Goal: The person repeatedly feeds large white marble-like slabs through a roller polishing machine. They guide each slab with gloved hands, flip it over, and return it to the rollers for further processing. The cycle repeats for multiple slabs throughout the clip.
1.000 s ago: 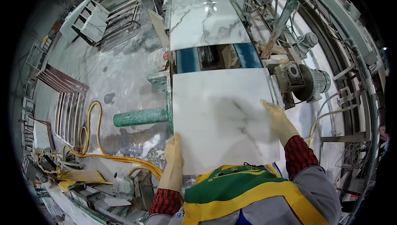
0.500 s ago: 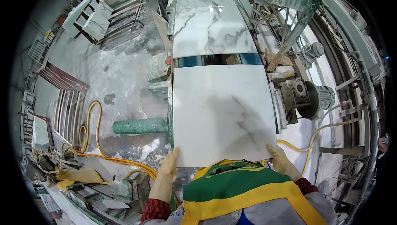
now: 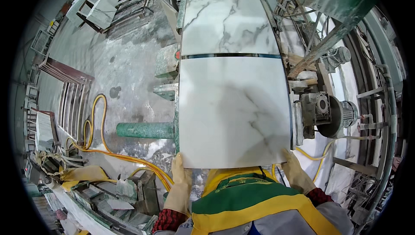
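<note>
A white marble-patterned slab (image 3: 229, 109) with grey veins lies flat in front of me on a narrow machine bed. My left hand (image 3: 181, 176), in a cream glove, grips its near left corner, fingers together along the edge. At the near right corner, my gloved right hand (image 3: 297, 174) has hold of the slab too; part of its fingers is hidden. Beyond lies a second, glossier veined slab (image 3: 229, 19), in line with the first. A thin dark gap with blue strips separates the two. Slab and belly of my green and yellow apron (image 3: 250, 194) nearly meet.
Right of the bed stands a motor (image 3: 341, 114) with a gearbox. A green cylinder (image 3: 145, 130) juts out on the left. Yellow hoses (image 3: 116, 153) loop over the floor near metal racks (image 3: 71, 105). Stone offcuts (image 3: 125, 191) fill a container at lower left.
The near slab has moved forward with both hands at its corners, and the gap to the far slab has narrowed. The view has shifted slightly.
</note>
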`<state>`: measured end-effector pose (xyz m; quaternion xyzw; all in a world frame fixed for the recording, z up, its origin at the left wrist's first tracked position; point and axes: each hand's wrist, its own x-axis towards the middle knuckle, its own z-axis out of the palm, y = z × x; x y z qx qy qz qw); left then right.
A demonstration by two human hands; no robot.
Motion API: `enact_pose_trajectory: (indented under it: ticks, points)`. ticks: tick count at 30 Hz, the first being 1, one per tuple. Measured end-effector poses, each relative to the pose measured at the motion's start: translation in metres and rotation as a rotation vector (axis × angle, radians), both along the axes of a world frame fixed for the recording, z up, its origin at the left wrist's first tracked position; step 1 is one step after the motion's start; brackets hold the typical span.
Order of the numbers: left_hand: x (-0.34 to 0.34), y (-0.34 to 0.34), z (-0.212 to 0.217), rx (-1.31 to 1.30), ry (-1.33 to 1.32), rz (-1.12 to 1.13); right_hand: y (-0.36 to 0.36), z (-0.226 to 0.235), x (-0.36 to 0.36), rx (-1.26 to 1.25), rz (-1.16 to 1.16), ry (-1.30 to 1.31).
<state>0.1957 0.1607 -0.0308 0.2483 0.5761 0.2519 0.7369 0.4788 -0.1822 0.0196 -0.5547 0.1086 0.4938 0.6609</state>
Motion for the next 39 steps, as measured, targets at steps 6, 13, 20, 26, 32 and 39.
enact_pose_trajectory:
  ticks: [6,13,20,26,32,39]
  points:
    - [0.019,-0.057,0.027,-0.328,-0.046,0.042,-0.004,-0.030,-0.030,0.031,-0.133,0.504]
    - [0.047,-0.066,-0.001,-0.375,-0.113,0.075,0.040,-0.053,-0.030,-0.144,-0.117,0.564]
    - [0.056,-0.042,-0.003,-0.459,0.035,-0.160,0.044,-0.059,-0.034,-0.061,-0.060,0.317]
    - [0.074,-0.042,0.005,-0.406,-0.032,-0.107,0.047,-0.077,-0.024,-0.107,-0.210,0.350]
    - [0.088,-0.035,0.019,-0.372,-0.068,-0.085,0.051,-0.088,-0.012,-0.030,-0.223,0.348]
    - [0.093,-0.025,0.005,-0.457,-0.002,-0.035,0.051,-0.100,-0.003,-0.020,-0.154,0.369]
